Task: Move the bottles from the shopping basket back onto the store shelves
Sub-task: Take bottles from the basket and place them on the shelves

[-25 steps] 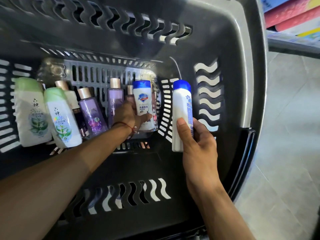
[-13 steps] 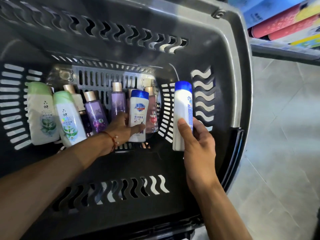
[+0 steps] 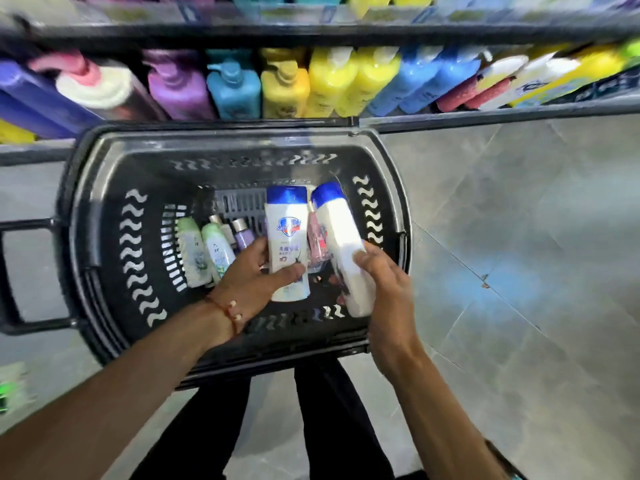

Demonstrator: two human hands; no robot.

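Observation:
A black shopping basket [image 3: 86,209] stands on the floor below me. My left hand [image 3: 254,275] grips a white bottle with a blue cap and a shield logo [image 3: 287,233], lifted above the basket's inside. My right hand [image 3: 384,289] grips a second white blue-capped bottle [image 3: 341,237], tilted left. Down in the basket lie two white bottles with green caps [image 3: 194,251], small purple bottles with gold caps [image 3: 242,233] and a pinkish bottle [image 3: 317,237] partly hidden behind the held ones. The store shelves [image 3: 485,121] run along the top.
The shelf holds several large pump bottles in purple, teal, yellow [image 3: 332,81] and blue, packed side by side. The basket's handle [image 3: 10,271] sticks out to the left. Grey tiled floor [image 3: 519,254] lies to the right. My dark trouser legs show below the basket.
Both hands have lifted their blue-capped bottles up out of the basket's bottom. My head has pulled back and up, so the whole basket and the shelves now show.

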